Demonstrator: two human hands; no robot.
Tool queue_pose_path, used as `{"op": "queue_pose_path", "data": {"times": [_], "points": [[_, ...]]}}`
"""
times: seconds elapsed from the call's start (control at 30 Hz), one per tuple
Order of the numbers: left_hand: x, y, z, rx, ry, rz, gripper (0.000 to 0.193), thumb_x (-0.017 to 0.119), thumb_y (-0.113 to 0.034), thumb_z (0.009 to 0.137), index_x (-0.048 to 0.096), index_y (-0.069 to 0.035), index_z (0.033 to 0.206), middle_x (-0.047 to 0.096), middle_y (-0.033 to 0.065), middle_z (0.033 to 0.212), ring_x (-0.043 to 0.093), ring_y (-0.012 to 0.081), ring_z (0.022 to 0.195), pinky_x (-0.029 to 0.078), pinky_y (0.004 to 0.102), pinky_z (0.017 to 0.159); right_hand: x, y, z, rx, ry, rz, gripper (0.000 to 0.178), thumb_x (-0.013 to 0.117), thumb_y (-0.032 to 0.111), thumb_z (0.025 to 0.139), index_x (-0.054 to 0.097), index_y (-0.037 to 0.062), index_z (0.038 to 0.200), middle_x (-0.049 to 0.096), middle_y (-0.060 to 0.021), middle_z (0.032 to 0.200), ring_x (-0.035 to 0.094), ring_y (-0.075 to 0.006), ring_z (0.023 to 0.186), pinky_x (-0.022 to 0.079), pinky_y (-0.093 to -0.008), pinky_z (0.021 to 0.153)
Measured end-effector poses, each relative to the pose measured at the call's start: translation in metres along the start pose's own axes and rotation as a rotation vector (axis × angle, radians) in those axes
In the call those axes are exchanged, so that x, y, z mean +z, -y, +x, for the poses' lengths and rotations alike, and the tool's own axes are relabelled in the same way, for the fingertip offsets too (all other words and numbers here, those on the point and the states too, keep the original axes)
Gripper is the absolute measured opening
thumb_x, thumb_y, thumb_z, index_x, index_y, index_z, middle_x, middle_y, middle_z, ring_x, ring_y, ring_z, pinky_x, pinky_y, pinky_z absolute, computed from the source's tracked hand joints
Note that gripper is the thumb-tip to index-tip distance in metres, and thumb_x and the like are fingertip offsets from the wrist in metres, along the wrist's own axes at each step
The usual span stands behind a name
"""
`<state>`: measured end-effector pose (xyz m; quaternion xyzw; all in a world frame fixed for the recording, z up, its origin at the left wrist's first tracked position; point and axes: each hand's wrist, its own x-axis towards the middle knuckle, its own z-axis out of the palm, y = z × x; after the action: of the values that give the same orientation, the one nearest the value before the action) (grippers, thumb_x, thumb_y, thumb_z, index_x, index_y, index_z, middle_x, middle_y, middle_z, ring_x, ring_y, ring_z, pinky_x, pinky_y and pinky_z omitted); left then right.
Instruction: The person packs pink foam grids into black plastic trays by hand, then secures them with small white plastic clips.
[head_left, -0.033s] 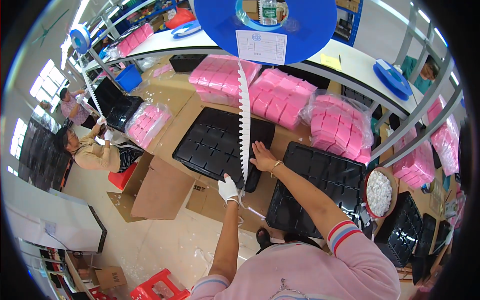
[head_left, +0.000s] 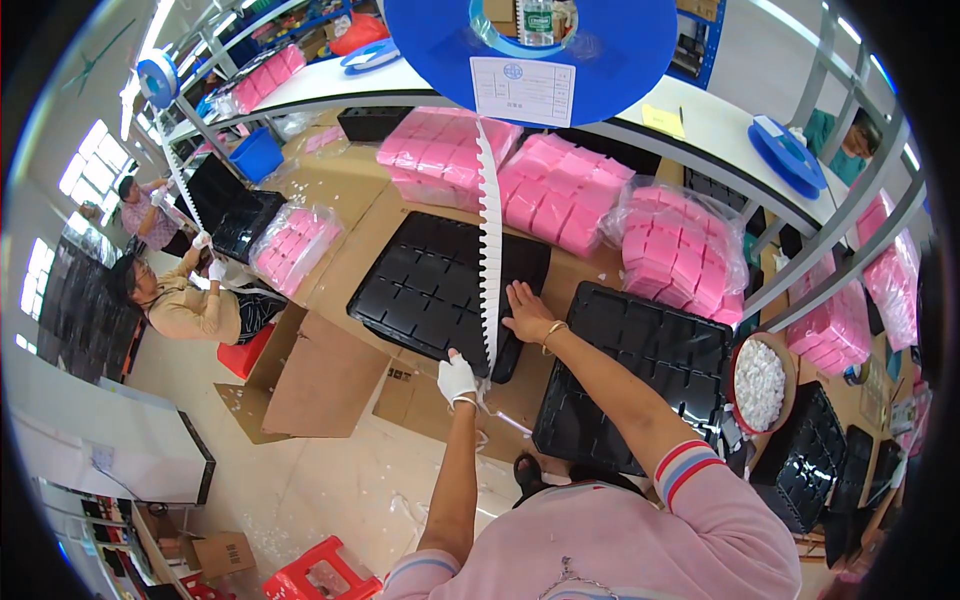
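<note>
Currently, the strip (head_left: 489, 230) hangs from the reel (head_left: 630, 50) across the tray (head_left: 425, 275), its lower end at the near edge, just right of the left hand (head_left: 457, 378) and below and left of the right hand (head_left: 530, 318). The gloved left hand is nearer to that end; its fingers look curled at the tray's edge, but whether they pinch the strip I cannot tell. The bare right hand has its fingers spread over the tray's right part, gripping nothing. The strip's long axis runs from the reel down toward the person. The tray lies on the brown tabletop (head_left: 328, 278), long axis left to right, its right end slanting nearer the person.
</note>
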<state>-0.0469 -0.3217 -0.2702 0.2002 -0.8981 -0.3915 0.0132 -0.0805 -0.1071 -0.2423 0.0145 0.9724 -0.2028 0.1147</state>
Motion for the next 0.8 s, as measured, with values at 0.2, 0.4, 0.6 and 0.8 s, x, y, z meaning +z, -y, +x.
{"op": "queue_pose_path", "data": {"times": [0.2,0.4,0.6,0.8], "points": [[-0.024,-0.014,0.003,0.101,0.240,0.355,0.061,0.040,-0.050,0.104,0.075,-0.001,0.097,0.072,0.0311,0.102,0.070,0.0481,0.101,0.054,0.0562,0.089,0.005,-0.004,0.006,0.079,0.033,-0.113,0.092,0.059,0.041,0.099,0.007,0.0020,0.164,0.005,-0.0183,0.173,0.006,-0.0353,0.160,0.017,-0.0479,0.126],[-0.005,0.007,-0.010,0.165,0.374,0.295,0.062,0.038,-0.048,0.105,0.077,-0.001,0.098,0.072,0.0278,0.104,0.068,0.0483,0.104,0.052,0.0560,0.092,0.002,-0.014,0.008,0.115,0.117,-0.091,0.095,0.061,0.038,0.099,0.002,0.0016,0.164,0.001,-0.0188,0.173,0.002,-0.0364,0.160,0.015,-0.0492,0.127],[0.003,0.027,0.011,0.111,0.494,0.130,0.064,0.035,-0.048,0.105,0.077,-0.007,0.080,0.073,0.0233,0.080,0.071,0.0450,0.090,0.054,0.0535,0.083,-0.005,-0.011,0.001,-0.037,0.051,0.190,0.088,0.061,0.025,0.097,0.009,0.0025,0.164,0.006,-0.0199,0.172,0.005,-0.0344,0.160,0.017,-0.0479,0.127],[-0.078,-0.029,-0.037,0.337,0.642,-0.604,0.023,0.061,-0.018,0.101,0.070,-0.006,0.119,0.073,0.0018,0.100,0.067,0.0111,0.092,0.054,0.0291,0.081,-0.043,0.043,-0.122,-0.417,0.368,1.352,0.025,0.061,0.016,0.105,0.059,0.0017,0.126,0.067,-0.0055,0.126,0.062,-0.0153,0.117,0.044,-0.0339,0.107]]}}
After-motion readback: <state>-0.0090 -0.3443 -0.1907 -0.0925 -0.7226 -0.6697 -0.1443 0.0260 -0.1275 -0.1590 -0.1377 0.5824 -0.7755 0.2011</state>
